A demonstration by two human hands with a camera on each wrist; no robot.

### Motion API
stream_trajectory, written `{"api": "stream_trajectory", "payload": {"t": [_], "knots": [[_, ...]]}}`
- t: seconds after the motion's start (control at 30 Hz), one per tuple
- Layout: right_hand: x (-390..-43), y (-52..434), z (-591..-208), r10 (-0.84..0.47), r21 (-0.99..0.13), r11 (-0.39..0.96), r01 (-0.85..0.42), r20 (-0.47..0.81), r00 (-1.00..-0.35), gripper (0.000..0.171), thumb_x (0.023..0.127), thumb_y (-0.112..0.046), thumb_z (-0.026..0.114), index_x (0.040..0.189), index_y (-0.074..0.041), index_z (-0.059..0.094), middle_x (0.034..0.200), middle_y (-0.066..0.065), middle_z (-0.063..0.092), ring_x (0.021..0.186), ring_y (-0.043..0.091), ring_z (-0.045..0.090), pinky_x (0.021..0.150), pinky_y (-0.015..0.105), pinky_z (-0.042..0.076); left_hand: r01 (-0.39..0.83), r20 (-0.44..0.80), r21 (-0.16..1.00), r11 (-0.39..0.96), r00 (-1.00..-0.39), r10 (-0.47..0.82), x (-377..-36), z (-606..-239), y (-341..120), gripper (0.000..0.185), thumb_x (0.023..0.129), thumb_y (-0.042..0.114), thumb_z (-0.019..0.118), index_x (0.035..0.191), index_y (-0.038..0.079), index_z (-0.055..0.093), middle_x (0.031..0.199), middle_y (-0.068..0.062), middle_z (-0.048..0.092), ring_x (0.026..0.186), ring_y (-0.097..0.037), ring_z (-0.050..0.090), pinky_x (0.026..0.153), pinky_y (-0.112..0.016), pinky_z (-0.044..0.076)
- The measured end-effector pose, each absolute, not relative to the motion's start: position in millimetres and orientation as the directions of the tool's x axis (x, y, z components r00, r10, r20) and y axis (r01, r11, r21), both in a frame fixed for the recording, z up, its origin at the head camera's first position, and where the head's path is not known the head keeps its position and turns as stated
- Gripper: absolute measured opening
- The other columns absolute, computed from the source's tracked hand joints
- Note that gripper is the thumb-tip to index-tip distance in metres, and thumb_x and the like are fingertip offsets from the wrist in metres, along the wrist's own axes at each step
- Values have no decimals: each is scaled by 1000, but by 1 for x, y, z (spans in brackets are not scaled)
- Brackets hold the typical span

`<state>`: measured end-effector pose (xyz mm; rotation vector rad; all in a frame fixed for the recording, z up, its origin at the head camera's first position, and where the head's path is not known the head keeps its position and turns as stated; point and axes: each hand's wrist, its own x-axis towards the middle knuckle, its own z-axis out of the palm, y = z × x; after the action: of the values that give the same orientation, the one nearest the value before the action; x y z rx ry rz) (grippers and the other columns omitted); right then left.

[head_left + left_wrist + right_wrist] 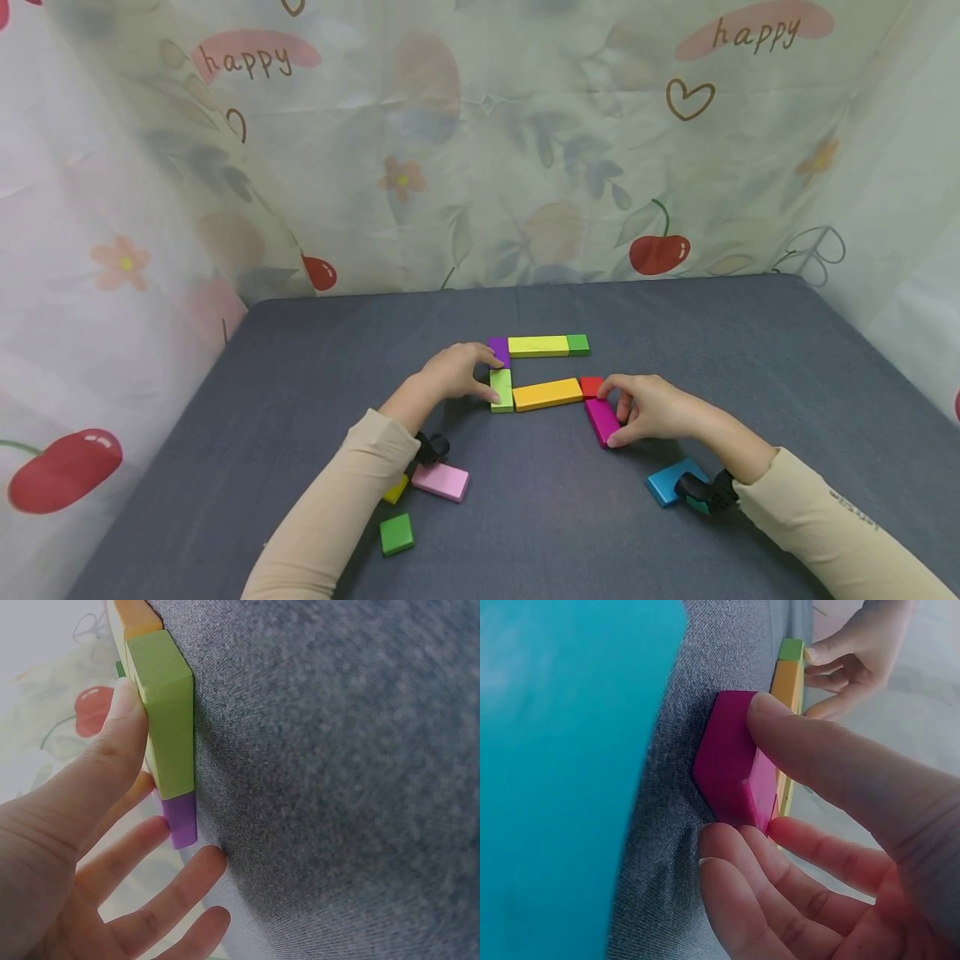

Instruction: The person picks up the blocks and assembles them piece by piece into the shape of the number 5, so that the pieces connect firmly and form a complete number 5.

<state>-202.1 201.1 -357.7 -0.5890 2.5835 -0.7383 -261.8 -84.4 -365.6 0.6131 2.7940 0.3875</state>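
Toy blocks lie in a joined line on the dark grey cloth. My left hand (pixel 454 372) touches the light green block (pixel 501 392) with its thumb, its fingers extended by the purple block (pixel 499 352). With thumb and fingers, my right hand (pixel 660 406) pinches a magenta block (pixel 731 754), which lies slanted just below the red block (pixel 591 387). An orange block (pixel 547 394) runs between the light green and red ones. From the purple block a pale yellow block (pixel 537 347) extends right to a green block (pixel 578 344).
Near my left forearm lie a pink block (pixel 441 482), a partly covered yellow block (pixel 397 490) and another green block (pixel 397 534). A blue block (pixel 667 485) sits under my right wrist. Printed curtains (pixel 480 167) stand behind the table (pixel 337 333) and along its sides.
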Motion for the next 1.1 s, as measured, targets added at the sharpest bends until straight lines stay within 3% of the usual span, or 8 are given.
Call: {"api": "stream_trajectory", "payload": {"t": [0.6, 0.87, 1.1], "knots": [[-205, 223, -345, -528, -598, 729, -334, -179, -830, 53, 74, -24, 77, 116, -2, 55, 87, 5, 60, 69, 12, 58, 60, 22, 48, 371, -189, 308, 876, -878, 439, -262, -365, -84, 57, 73, 36, 77, 125, 18, 61, 140, -4, 51, 134, -24, 42, 111, -41, 35], [-204, 239, -347, -636, -630, 659, -411, -176, -751, 46, 76, -27, 76, 112, -3, 59, 90, 5, 60, 72, 6, 56, 64, 20, 51, 369, -187, 315, 875, -879, 438, -260, -364, -84, 57, 73, 35, 78, 125, 18, 61, 139, -4, 52, 134, -24, 42, 112, -41, 34], [-198, 253, -355, -712, -697, 597, -398, -232, -663, 41, 76, -27, 76, 109, -8, 61, 97, 6, 61, 83, 11, 56, 72, 21, 51, 368, -191, 314, 875, -878, 438, -261, -364, -85, 57, 73, 35, 78, 125, 18, 61, 139, -4, 52, 134, -24, 42, 112, -41, 34]]}}
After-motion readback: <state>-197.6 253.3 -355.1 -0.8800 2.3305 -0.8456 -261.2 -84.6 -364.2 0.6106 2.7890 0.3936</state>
